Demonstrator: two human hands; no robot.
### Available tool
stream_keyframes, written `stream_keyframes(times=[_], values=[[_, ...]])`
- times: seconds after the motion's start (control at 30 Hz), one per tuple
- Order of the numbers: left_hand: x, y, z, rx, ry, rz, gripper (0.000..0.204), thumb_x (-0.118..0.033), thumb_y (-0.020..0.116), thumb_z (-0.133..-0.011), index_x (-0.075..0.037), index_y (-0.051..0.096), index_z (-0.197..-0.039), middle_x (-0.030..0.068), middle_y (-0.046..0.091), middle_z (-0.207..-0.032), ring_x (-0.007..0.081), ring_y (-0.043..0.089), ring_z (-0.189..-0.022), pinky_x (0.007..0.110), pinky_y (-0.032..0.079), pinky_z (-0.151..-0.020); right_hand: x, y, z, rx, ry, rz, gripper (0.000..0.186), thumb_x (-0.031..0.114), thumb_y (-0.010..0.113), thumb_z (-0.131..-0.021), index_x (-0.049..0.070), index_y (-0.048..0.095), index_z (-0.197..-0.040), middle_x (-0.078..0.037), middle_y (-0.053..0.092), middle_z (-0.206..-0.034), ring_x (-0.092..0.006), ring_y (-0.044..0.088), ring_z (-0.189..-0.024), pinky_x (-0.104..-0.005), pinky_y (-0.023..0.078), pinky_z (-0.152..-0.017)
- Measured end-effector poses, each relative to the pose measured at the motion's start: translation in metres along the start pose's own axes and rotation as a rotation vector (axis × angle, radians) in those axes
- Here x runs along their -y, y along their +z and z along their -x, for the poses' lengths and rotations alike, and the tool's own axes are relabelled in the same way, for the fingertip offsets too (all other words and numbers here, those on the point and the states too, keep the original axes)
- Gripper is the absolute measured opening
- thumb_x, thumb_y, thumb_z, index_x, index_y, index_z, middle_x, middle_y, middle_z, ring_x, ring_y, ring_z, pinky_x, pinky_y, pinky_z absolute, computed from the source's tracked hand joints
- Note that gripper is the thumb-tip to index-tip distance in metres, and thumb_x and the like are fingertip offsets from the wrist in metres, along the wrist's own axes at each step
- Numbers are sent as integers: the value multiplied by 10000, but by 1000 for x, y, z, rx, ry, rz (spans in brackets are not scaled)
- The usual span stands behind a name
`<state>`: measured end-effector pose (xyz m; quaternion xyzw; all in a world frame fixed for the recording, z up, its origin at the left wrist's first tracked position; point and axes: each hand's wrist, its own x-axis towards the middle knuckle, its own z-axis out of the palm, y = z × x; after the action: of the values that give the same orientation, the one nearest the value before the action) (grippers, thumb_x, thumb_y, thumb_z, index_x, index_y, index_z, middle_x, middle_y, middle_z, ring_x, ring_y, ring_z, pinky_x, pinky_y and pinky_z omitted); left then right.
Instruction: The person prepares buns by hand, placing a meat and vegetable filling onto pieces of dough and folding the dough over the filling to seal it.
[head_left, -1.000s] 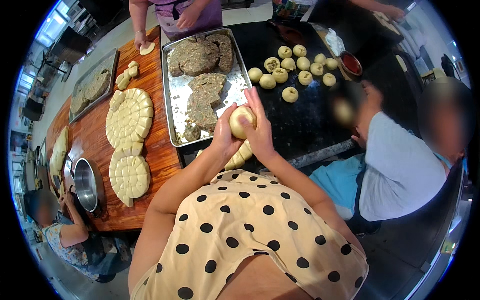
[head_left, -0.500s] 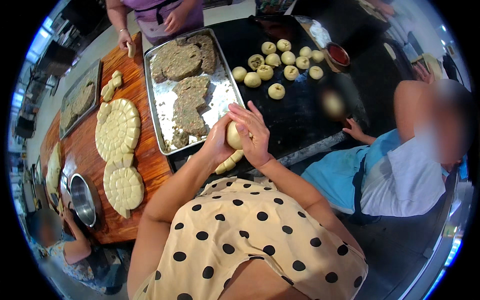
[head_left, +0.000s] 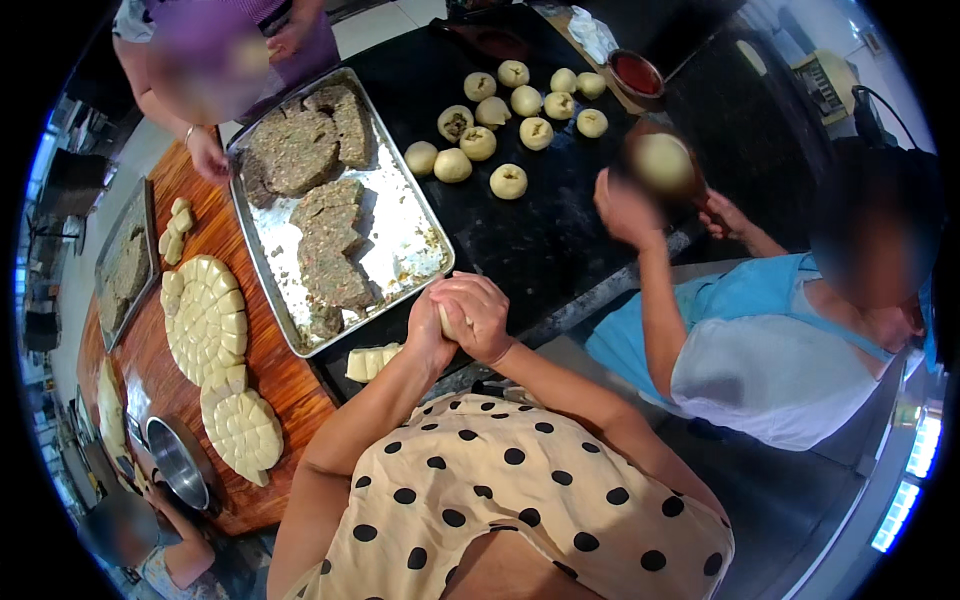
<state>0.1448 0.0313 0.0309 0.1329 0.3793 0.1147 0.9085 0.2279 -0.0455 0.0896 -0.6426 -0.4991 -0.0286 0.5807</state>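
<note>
Dough ball (head_left: 447, 322) sits clasped between the left hand (head_left: 428, 330) and right hand (head_left: 482, 315), both cupped tightly around it, metal tray (head_left: 410, 215) at eleven o'clock.

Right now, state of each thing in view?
Left hand: closed on dough piece.
Right hand: cupped over it.
Tray: partly emptied, filling slabs left.
Filled balls: shaped, on black counter.
Dough discs: scored into pieces.
Steel pot: open.
</note>
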Motion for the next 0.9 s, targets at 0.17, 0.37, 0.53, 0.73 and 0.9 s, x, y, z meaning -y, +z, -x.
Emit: stream_keyframes(times=[0.17, 0.37, 0.53, 0.73, 0.9], values=[[-26, 72, 30, 109, 0, -270, 625, -566, 368, -1011, -53, 494, -1346, 92, 546, -1311, 190, 532, -1184, 368, 420, -1019, -27, -27, -35, -146, 294, -102, 268, 120, 479, -991, -33, 675, -891, -121, 699, -896, -239, 669, -878, -367, 511, -870], [-24, -5, 32, -54, 153, -701, 309, -269, 554, -1012, -8, 636, -1158, 62, 680, -1065, 147, 635, -983, 275, 496, -870, -67, -55, -111, -382, 260, -11, 286, 126, 459, -1022, -39, 677, -938, -119, 705, -973, -210, 654, -937, -328, 488, -873], [-14, -39, 47, -130, 307, -863, 265, -194, 564, -1006, 35, 637, -1117, 88, 706, -1022, 142, 653, -978, 278, 500, -848, -86, -50, -117, -392, 259, -71, 319, 127, 429, -1038, -36, 678, -922, -125, 704, -966, -221, 651, -975, -353, 492, -934], [-11, -36, 52, -161, 539, -1284, 196, -142, 599, -961, 3, 660, -1077, 146, 682, -1013, 268, 672, -945, 332, 505, -840, -127, -5, -105, -200, -30, 136, 229, 90, 491, -992, -13, 684, -920, -135, 704, -961, -290, 669, -960, -427, 502, -962], [-4, -33, 25, -5, 714, -1780, 487, -121, 727, -803, -11, 549, -1242, 180, 578, -1231, 379, 549, -1146, 435, 447, -993, -152, 13, -30, 51, 182, 318, 261, 107, 589, -941, 30, 618, -1188, -152, 614, -1259, -345, 555, -1197, -417, 407, -1049]])
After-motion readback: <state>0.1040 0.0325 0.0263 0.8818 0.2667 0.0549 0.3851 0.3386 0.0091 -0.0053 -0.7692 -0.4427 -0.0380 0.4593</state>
